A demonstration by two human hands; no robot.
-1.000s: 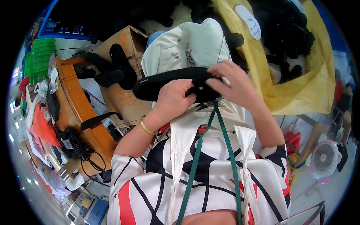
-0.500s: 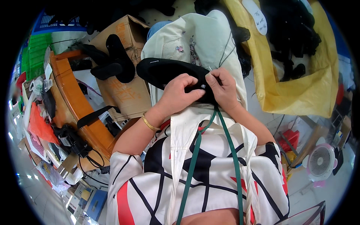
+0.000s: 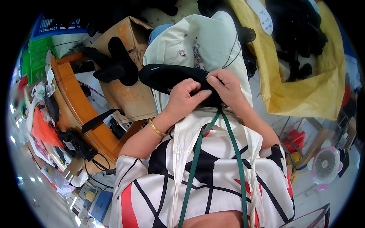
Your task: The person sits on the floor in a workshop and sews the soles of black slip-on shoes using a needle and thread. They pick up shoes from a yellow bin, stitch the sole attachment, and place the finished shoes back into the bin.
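A black slipper [image 3: 156, 75] lies tilted over my lap, its opening facing up and its sole end out to the left. My left hand [image 3: 183, 97] is closed on its near side, fingers curled into the opening and thumb pressed along the dark material. At the right end of the slipper my right hand [image 3: 229, 86] is pinched, thumb and forefinger against its edge. A dark thread [image 3: 236, 54] loops over the pale apron [image 3: 220, 28] down to this hand. The needle in the pinch is mostly hidden by the fingers.
More black slippers [image 3: 127, 62] rest on a cardboard box [image 3: 127, 98] beside a wooden chair frame [image 3: 74, 100] at left. A yellow sack [image 3: 281, 100] with black items stands at right. Lower right is a white fan [image 3: 326, 162]. Scraps [image 3: 197, 53] lie on the apron.
My right fingers have moved slightly left and down onto the slipper's edge; the needle tip seen above them is now hidden. The slipper has sunk a little, and the thread has shifted.
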